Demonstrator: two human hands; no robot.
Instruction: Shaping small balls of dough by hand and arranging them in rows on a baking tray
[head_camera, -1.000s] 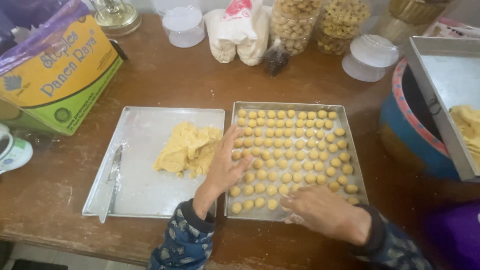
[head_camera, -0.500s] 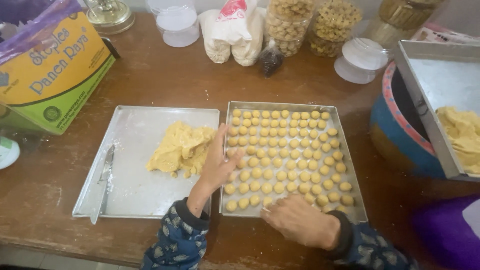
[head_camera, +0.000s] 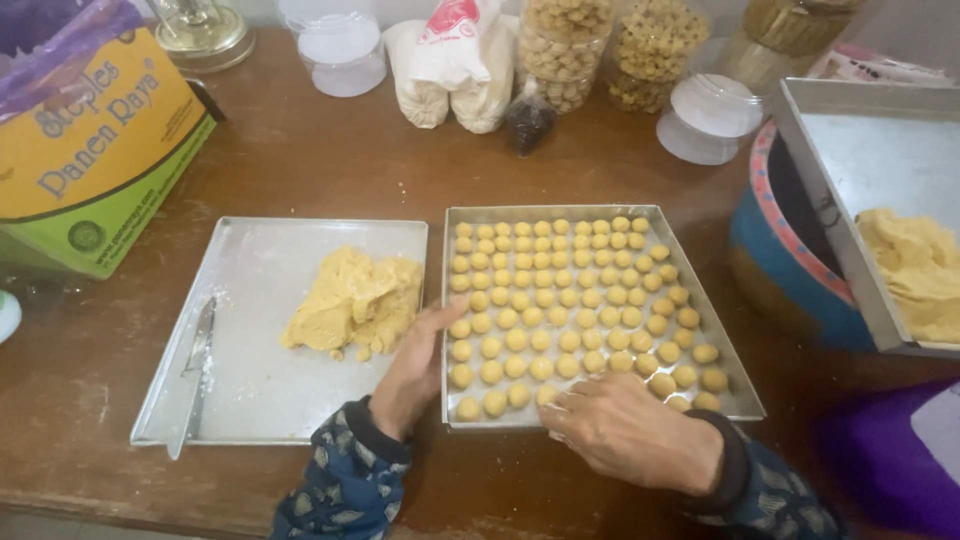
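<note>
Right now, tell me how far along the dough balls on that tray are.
Done: the tray holds rows of dough balls nearly edge to edge. In hand: the right hand rests at the front row, the left hand on the tray's left rim. Left: a dough lump on the flat sheet.

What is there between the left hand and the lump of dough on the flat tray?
Nothing visible. The left hand rests at the baking tray's rim, and only bare floured tray lies between it and the dough lump just beyond its fingers.

The right hand (head_camera: 630, 430) slid left along the tray (head_camera: 600, 415).
</note>
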